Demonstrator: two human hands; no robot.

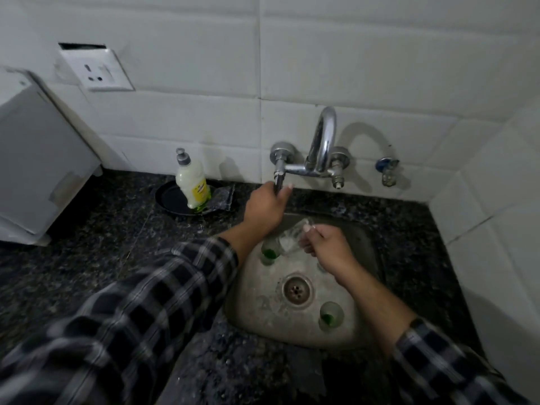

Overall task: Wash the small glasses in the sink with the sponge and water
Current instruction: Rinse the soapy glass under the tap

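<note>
Over the sink (260, 314), the right hand (327, 244) pinches a tilted small glass (292, 239), long axis near-left to far-right. The left hand (264, 206) grips the tap lever (279, 178).

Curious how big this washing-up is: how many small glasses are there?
3. A clear glass in the right hand, a green-bottomed glass just left of it, a third glass right of the drain. Arms may hide more.
</note>
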